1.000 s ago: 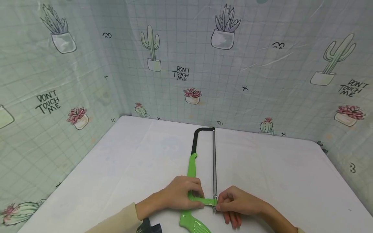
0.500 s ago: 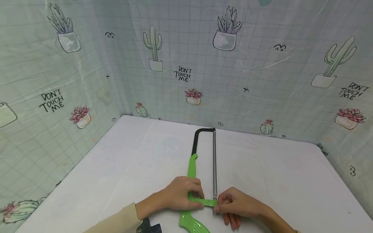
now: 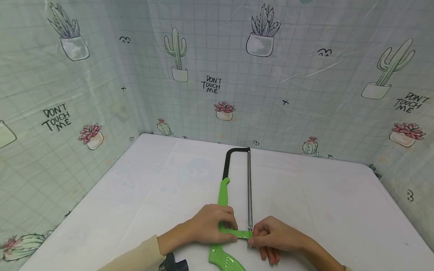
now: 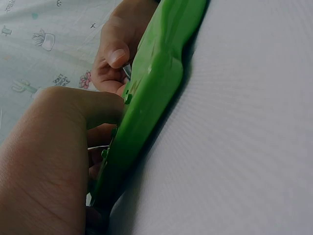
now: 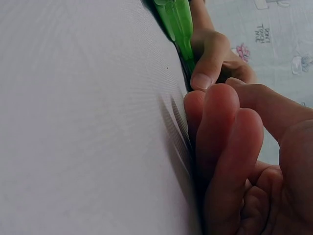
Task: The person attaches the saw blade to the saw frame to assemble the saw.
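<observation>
A hacksaw (image 3: 222, 194) lies flat on the white table, with a green handle, a black bent bow at the far end and a silver blade (image 3: 249, 188) along its right side. My left hand (image 3: 211, 224) grips the green frame just above the handle, thumb along the crosspiece. At the blade's near end my right hand (image 3: 276, 235) pinches the small metal tension screw between thumb and index finger. That screw is mostly hidden by the fingertips. In the left wrist view, a bit of metal shows beside the right thumb (image 4: 117, 56).
The white table (image 3: 322, 199) reaches back to a curtain (image 3: 190, 109) printed with cacti, which stands behind and at both sides. A dark object (image 3: 173, 263) sits under my left forearm at the front edge of view.
My right thumb and index finger have shifted slightly at the screw, covering more of its end than before. The left hand and hacksaw stay put.
</observation>
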`<state>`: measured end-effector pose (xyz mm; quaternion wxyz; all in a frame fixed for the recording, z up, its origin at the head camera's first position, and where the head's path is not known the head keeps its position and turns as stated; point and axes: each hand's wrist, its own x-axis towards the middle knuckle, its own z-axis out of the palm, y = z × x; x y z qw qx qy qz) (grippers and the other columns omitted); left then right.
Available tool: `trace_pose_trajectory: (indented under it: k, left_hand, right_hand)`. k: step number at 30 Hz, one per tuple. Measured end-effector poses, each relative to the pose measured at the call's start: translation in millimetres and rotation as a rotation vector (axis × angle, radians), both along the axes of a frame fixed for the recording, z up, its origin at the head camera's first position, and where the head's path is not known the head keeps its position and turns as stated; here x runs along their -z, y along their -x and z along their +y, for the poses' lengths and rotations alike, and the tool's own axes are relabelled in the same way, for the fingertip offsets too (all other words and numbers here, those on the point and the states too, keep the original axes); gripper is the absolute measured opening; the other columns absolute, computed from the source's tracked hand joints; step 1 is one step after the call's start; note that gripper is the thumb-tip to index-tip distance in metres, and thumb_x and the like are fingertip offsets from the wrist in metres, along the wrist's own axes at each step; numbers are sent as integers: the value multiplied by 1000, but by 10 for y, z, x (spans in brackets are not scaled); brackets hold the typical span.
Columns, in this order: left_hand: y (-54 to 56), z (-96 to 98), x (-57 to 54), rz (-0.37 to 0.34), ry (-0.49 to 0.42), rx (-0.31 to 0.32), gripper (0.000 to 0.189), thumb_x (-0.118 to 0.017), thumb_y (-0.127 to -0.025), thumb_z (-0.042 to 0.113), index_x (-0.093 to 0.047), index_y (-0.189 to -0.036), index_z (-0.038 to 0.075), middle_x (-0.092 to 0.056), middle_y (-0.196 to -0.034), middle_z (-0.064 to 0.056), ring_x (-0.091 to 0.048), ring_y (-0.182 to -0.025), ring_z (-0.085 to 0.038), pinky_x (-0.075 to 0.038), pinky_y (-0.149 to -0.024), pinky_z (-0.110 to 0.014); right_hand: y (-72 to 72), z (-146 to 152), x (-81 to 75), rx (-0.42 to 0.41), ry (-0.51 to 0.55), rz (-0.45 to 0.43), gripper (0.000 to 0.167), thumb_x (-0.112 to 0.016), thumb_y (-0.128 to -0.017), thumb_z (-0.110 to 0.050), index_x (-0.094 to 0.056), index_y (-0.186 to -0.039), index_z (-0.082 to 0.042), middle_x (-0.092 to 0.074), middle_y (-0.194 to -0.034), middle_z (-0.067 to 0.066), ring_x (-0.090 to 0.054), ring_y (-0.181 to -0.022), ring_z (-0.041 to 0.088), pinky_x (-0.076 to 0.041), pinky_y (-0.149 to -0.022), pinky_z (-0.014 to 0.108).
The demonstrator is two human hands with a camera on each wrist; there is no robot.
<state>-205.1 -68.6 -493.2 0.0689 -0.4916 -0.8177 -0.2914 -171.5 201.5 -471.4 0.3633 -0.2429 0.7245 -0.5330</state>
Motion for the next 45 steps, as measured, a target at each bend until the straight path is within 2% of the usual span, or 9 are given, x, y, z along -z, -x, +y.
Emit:
trace_pose_trajectory:
  k: [17, 21, 24, 25, 28, 32, 34, 40, 45]
  left_hand:
    - [17, 7, 57, 18, 13, 6, 15, -84, -81, 38, -77, -91, 29, -63, -85, 18, -50, -76, 12, -36, -70, -1]
    - [24, 10, 25, 15, 21, -2, 16, -84, -81, 38, -77, -91, 29, -63, -85, 17, -51, -77, 10, -36, -70, -2]
    - [37, 14, 2, 10, 24, -6, 16, -84, -80, 37, -77, -92, 28, -63, -85, 17, -51, -76, 10, -36, -69, -2]
    - [42, 17, -1, 9, 26, -7, 16, -84, -81, 37, -77, -92, 28, -63, -86, 17, -51, -76, 10, -36, -69, -2]
    - [53, 22, -8, 4, 27, -9, 15, -84, -81, 37, -78, -92, 28, -64, -85, 17, -51, -76, 11, -36, -69, -2]
    - [53, 22, -7, -7, 29, -10, 15, -84, -81, 36, -78, -92, 28, -64, -85, 17, -51, -76, 11, -36, -69, -2]
    - [52, 16, -7, -11, 29, -11, 15, -84, -81, 36, -78, -92, 28, -63, -85, 17, -51, -76, 11, -36, -69, -2]
    - [55, 3, 1, -10, 26, -12, 16, -83, -81, 38, -77, -92, 29, -63, -86, 18, -50, -77, 10, -36, -70, -3]
    - [45, 1, 12, -2, 26, -6, 16, -83, -81, 39, -77, -93, 30, -63, -87, 18, -50, -78, 11, -37, -70, -3]
  right_hand:
    - [-4, 16, 56, 15, -20, 5, 38, -65, -100, -24, -61, -88, 12, -58, -69, 43, -58, -42, 4, -45, -41, 17]
    - [21, 27, 50, 20, -35, 6, 38, -65, -101, -26, -61, -88, 10, -66, -61, 22, -58, -42, 4, -45, -41, 18]
    - [41, 33, 35, 20, -52, 22, 35, -63, -102, -27, -63, -87, 4, -67, -61, 2, -58, -42, 5, -45, -41, 18]
    - [48, 36, 31, 17, -55, 29, 33, -62, -102, -27, -64, -87, 2, -67, -61, -1, -58, -42, 5, -45, -40, 18]
    - [70, 46, 23, 4, -55, 44, 29, -60, -104, -27, -66, -90, -2, -68, -61, 1, -58, -42, 5, -46, -40, 18]
    - [79, 48, 22, -6, -36, 38, 29, -59, -104, -24, -65, -90, 1, -69, -62, 15, -59, -42, 5, -46, -40, 19]
    - [77, 35, 13, 2, -34, 37, 30, -60, -104, -24, -65, -89, 2, -69, -62, 17, -59, -42, 5, -46, -40, 18]
    - [38, -17, -10, 53, -56, 26, 32, -66, -99, -27, -65, -81, -1, -68, -58, 0, -59, -42, 4, -45, -41, 18]
    - [7, -23, -4, 66, -59, 2, 29, -68, -98, -27, -63, -80, -5, -67, -58, -4, -58, -42, 2, -45, -40, 18]
